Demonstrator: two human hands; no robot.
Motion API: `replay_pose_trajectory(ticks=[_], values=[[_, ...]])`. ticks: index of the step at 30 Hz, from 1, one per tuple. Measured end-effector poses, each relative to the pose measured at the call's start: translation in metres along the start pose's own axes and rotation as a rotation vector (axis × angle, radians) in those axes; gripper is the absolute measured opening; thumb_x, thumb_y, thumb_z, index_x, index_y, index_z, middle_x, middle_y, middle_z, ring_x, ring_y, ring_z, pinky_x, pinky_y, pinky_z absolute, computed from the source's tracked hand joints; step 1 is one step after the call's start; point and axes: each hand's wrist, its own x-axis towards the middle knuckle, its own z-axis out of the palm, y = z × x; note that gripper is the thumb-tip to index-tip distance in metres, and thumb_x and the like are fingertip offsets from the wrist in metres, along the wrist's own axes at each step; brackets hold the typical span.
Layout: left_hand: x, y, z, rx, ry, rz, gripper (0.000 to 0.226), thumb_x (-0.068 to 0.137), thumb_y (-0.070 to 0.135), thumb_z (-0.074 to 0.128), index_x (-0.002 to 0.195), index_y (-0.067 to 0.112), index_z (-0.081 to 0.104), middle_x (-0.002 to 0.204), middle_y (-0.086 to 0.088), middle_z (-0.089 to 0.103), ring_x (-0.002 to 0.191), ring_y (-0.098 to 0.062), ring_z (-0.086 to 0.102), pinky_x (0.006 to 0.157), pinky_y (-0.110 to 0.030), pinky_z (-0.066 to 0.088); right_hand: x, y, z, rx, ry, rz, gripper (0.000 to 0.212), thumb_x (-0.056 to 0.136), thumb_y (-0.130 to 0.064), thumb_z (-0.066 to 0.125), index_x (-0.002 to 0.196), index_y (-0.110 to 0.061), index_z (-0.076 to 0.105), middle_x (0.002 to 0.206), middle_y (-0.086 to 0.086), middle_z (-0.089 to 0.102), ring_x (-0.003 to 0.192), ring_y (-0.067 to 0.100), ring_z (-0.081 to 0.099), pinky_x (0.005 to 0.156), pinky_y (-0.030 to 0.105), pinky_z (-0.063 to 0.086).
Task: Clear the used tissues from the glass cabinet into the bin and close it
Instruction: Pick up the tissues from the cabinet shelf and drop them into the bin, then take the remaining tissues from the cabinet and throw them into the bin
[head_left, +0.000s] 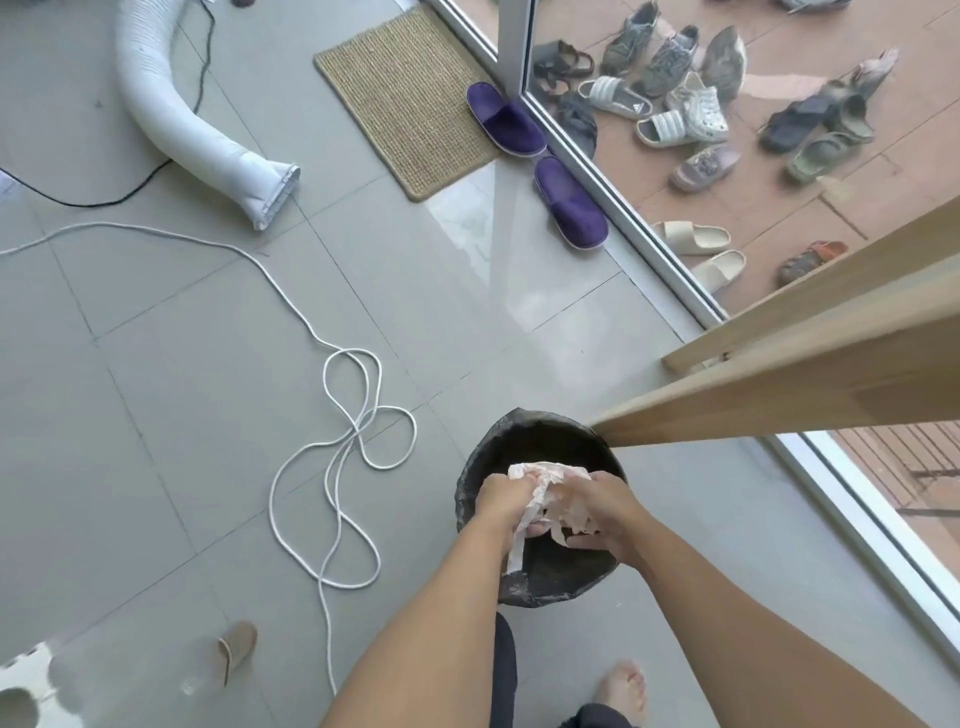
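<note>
A round bin (524, 434) lined with a black bag stands on the tiled floor below me, beside a wooden table edge. Both hands are over its mouth, holding a crumpled wad of white used tissues (550, 493). My left hand (501, 499) grips the wad's left side, and a strip of tissue hangs down from it. My right hand (605, 512) clutches the right side. The glass cabinet is not in view.
A light wooden table (810, 374) juts in from the right, just above the bin. A white cable (343, 415) loops over the floor to the left. Purple slippers (569, 202), a woven mat (410, 93) and a white hose (171, 104) lie farther off. A glass door (654, 249) runs along the right.
</note>
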Motion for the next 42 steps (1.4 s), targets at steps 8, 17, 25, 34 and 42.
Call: replay_pose_trajectory(ticks=[8,17,25,34,42], values=[[0.024,-0.001,0.008,0.040,-0.032,-0.058,0.058,0.093,0.034,0.055,0.145,0.009,0.047,0.139,-0.012,0.059,0.115,-0.030,0.060,0.088,-0.038,0.051,0.013,0.000,-0.006,-0.119,-0.029,0.053,0.072,0.095,-0.055,0.048,0.156,-0.032,0.017,0.166,0.005,0.024,0.150,0.039,0.028,0.115,0.063,0.029],[-0.070,0.019,-0.017,0.389,0.100,0.193,0.056,0.095,0.035,0.049,0.142,0.007,0.051,0.150,-0.013,0.053,0.136,-0.032,0.050,0.108,-0.037,0.043,-0.078,-0.023,-0.023,-0.385,0.053,-0.193,0.063,0.096,-0.049,0.049,0.146,-0.012,0.043,0.150,0.009,0.050,0.134,0.028,0.049,0.112,0.043,0.040],[-0.243,0.071,-0.068,0.656,0.135,0.558,0.040,0.090,0.036,0.060,0.124,0.017,0.067,0.130,-0.004,0.069,0.120,-0.023,0.064,0.096,-0.028,0.048,-0.257,-0.077,-0.047,-0.587,0.036,-0.458,0.040,0.093,-0.052,0.050,0.117,-0.022,0.060,0.113,-0.002,0.068,0.102,0.018,0.063,0.093,0.036,0.052],[-0.466,0.141,-0.101,0.420,-0.082,1.100,0.025,0.082,0.039,0.076,0.107,0.033,0.077,0.105,0.011,0.079,0.098,-0.009,0.073,0.088,-0.029,0.059,-0.483,-0.118,-0.107,-0.288,-0.025,-0.940,0.027,0.085,-0.058,0.061,0.108,-0.044,0.067,0.105,-0.011,0.076,0.100,0.004,0.073,0.097,0.038,0.057],[-0.607,0.185,-0.041,0.460,-0.326,1.484,0.025,0.088,0.025,0.075,0.113,0.025,0.075,0.109,0.005,0.079,0.104,-0.013,0.074,0.085,-0.023,0.059,-0.626,-0.105,-0.184,-0.192,0.269,-1.268,0.048,0.077,-0.076,0.058,0.114,-0.046,0.065,0.115,-0.010,0.073,0.110,0.013,0.070,0.099,0.046,0.054]])
